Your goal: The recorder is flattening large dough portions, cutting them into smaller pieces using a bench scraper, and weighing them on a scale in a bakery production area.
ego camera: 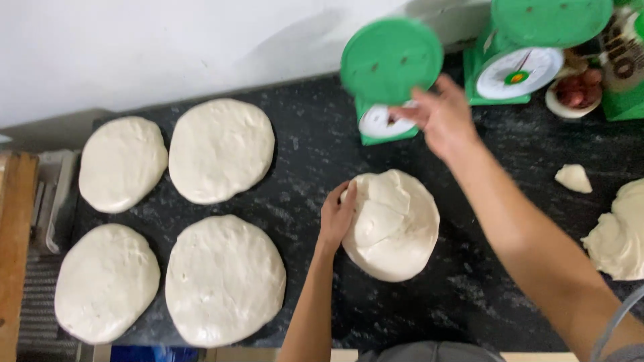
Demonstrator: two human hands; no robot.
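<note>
My left hand (pixel 337 216) presses against the left edge of a large folded mound of pale dough (pixel 396 224) on the black speckled counter (pixel 315 161). My right hand (pixel 439 117) is raised above the counter, blurred, fingers apart and holding nothing, right in front of a green kitchen scale (pixel 389 74) with a round green pan. It is near the scale's white dial; whether it touches is unclear.
Several flattened dough rounds lie at left, among them the top pair (pixel 123 163) (pixel 221 149) and the bottom pair (pixel 106 283) (pixel 225 279). A second green scale (pixel 530 50) stands at back right. A small dough scrap (pixel 573 178) and a big dough mass (pixel 620 234) lie at right.
</note>
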